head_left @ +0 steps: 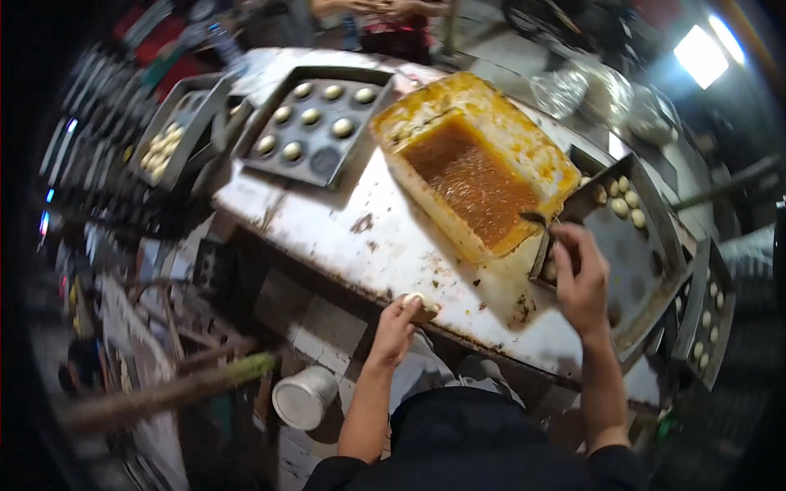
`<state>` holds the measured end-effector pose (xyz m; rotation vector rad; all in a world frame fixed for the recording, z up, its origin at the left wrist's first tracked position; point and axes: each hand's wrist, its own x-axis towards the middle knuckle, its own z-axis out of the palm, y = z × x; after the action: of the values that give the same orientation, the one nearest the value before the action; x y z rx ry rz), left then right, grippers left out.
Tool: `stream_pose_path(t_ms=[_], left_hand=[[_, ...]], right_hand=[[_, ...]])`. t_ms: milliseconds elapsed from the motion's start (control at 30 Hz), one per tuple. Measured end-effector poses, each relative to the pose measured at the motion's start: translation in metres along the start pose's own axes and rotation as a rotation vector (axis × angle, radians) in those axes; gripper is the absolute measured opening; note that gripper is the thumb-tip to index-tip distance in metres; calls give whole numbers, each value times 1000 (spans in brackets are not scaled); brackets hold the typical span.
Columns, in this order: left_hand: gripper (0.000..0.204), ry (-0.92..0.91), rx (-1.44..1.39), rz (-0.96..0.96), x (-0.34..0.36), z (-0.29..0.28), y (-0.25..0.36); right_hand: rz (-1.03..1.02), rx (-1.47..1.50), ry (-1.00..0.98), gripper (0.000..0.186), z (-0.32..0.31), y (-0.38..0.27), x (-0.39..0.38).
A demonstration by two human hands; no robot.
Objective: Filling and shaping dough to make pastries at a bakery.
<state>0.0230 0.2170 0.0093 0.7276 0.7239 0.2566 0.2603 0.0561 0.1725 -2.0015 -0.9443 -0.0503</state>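
My left hand (pixel 395 334) is closed on a pale piece of dough (pixel 422 301) just in front of the table's near edge; fingers cover part of it. My right hand (pixel 580 274) grips a small dark spoon (pixel 534 218), its tip over the near right corner of a yellow-stained tub (pixel 446 233). Inside the tub lies a wet orange-brown filling (pixel 475 184). Right beside that hand, a metal tray (pixel 610 254) holds several pale dough balls (pixel 629 199) at its far end.
Left of the tub, another metal tray (pixel 364 153) carries spaced dough balls. More trays stand farther left (pixel 168 168) and at the right (pixel 698 327). Plastic bags (pixel 602 92) lie behind the tub. A white bucket (pixel 304 398) stands on the floor. Another person (pixel 393 33) is across the table.
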Motion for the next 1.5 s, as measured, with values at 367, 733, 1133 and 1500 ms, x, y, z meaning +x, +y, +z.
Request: stream_pose_path(t_ms=[367,733,1133,1500], left_hand=[[34,-71,240,-90,111,-84,108],[31,-63,296,-164,137,-112,123],[34,-286,251,-46,52,24,54],[52,-56,-246,-2,-38,143,-30]], right_hand=[[185,-776,-855,12,132,65,133],[317,-371,-1038,22,157,84,132],[742,696,-544,25,55,-8,23],[245,680,-12,5,29,56,-147]])
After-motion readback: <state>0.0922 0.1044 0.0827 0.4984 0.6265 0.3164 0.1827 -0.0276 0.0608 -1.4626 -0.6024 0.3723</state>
